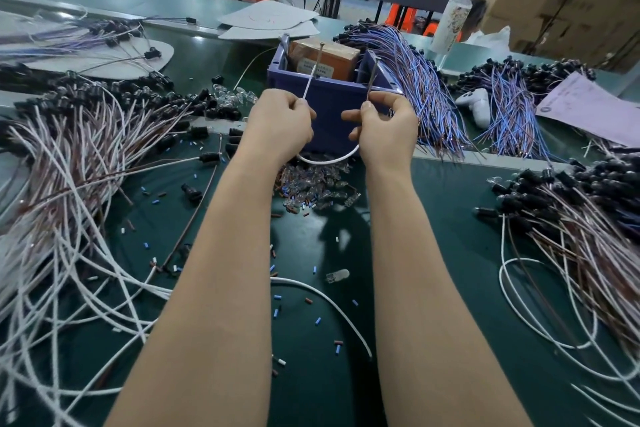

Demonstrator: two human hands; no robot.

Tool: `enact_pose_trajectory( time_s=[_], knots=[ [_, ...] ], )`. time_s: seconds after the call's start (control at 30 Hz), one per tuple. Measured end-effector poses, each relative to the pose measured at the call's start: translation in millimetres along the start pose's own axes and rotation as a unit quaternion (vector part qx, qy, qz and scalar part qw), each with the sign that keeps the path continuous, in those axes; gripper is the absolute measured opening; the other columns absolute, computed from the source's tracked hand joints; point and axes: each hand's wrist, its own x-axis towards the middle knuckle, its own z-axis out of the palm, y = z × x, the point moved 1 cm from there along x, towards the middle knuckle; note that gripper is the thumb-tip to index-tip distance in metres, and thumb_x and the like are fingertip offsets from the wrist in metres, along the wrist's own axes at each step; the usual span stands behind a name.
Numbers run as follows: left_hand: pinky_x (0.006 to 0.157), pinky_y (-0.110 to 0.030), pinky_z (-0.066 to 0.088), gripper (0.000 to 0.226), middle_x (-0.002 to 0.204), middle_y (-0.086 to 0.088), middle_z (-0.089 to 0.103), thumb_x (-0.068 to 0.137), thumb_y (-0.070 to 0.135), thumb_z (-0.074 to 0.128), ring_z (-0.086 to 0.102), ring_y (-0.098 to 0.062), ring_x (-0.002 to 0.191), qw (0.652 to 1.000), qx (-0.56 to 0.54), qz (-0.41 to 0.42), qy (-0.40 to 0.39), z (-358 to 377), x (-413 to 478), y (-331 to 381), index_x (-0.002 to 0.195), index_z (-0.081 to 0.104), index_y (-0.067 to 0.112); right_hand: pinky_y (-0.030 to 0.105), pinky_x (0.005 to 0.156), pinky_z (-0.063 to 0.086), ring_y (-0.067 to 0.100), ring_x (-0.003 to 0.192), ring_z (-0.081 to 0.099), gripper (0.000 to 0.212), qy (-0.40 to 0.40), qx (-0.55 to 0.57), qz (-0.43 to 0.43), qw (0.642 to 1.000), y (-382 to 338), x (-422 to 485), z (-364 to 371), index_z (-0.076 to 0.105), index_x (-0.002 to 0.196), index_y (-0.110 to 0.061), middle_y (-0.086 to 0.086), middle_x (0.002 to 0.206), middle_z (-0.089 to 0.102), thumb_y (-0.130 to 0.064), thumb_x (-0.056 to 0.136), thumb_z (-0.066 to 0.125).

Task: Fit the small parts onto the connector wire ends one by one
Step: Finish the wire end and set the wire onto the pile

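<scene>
White wire (325, 159) before blue bin (330, 97)

Both bare forearms run from the lower frame up to centre, roughly parallel, wrists level. Left hand (280, 121), centre-left: fingers curled, thumb and forefinger pinching a thin white wire (329, 159). Right hand (384, 128), near but not touching the left: fingers curled, pinching the same wire.

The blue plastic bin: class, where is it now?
In the head view the bin stands mid-table, directly behind the left hand and right hand, with the clear bulb pile in front and the blue wire bundle at its right.
</scene>
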Motion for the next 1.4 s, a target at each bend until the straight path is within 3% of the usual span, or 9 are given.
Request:
enact_pose_trajectory(
  time_s=[0.1,0.3,0.9,1.13,1.27,1.4],
  knots=[
    [0.035,-0.012,0.029,0.029,0.052,0.001,0.052,0.099,0.015,0.038,0.038,0.0,0.028,1.0,0.001,0.004,-0.007,-1,-1,0,0.081,0.06,0.013,0.022,0.053,0.042,0.003,0.035,0.045,0.008,0.002,0.0,-0.001,1.0,-1,0,1,0.051,0.1,-0.013,0.0,0.069,0.068,-0.008,0.096,0.046],
    [0.034,-0.011,0.029,0.028,0.051,0.002,0.053,0.098,0.013,0.038,0.039,0.0,0.028,1.0,0.017,0.006,-0.015,-4,-3,4,0.083,0.062,0.012,0.018,0.049,0.042,0.003,0.035,0.046,0.009,0.009,0.004,0.0,1.0,-2,-2,0,0.049,0.103,-0.014,-0.001,0.07,0.068,-0.008,0.098,0.044],
    [0.031,-0.009,0.028,0.029,0.051,0.002,0.055,0.096,0.01,0.039,0.039,0.0,0.027,0.995,0.075,0.003,-0.071,-13,-5,11,0.078,0.061,0.014,0.025,0.055,0.043,0.003,0.035,0.045,0.009,0.002,-0.007,0.001,1.0,0,-2,4,0.05,0.102,-0.015,0.0,0.071,0.068,-0.009,0.097,0.045],
    [0.033,-0.011,0.031,0.03,0.056,0.0,0.055,0.098,0.012,0.038,0.041,0.0,0.03,0.993,0.088,0.006,-0.076,-12,-6,10,0.079,0.061,0.013,0.026,0.056,0.043,0.002,0.035,0.045,0.01,0.004,0.002,0.008,1.0,-1,-2,4,0.05,0.101,-0.016,0.0,0.07,0.068,-0.009,0.097,0.045],
    [0.048,-0.022,0.034,0.028,0.057,0.003,0.055,0.097,0.013,0.039,0.043,-0.005,0.045,0.993,0.1,0.016,-0.063,-12,-7,11,0.085,0.064,0.012,0.024,0.054,0.043,0.002,0.035,0.045,0.01,0.002,-0.004,0.007,1.0,-1,-1,4,0.051,0.102,-0.016,-0.001,0.07,0.068,-0.009,0.097,0.046],
    [0.05,-0.022,0.034,0.027,0.059,0.003,0.055,0.098,0.013,0.039,0.044,-0.006,0.048,0.993,0.101,0.02,-0.06,-12,-8,12,0.088,0.064,0.011,0.024,0.054,0.044,0.001,0.035,0.045,0.01,0.005,-0.002,0.008,1.0,0,-1,3,0.051,0.102,-0.016,-0.001,0.07,0.068,-0.009,0.097,0.045]
  ],
)
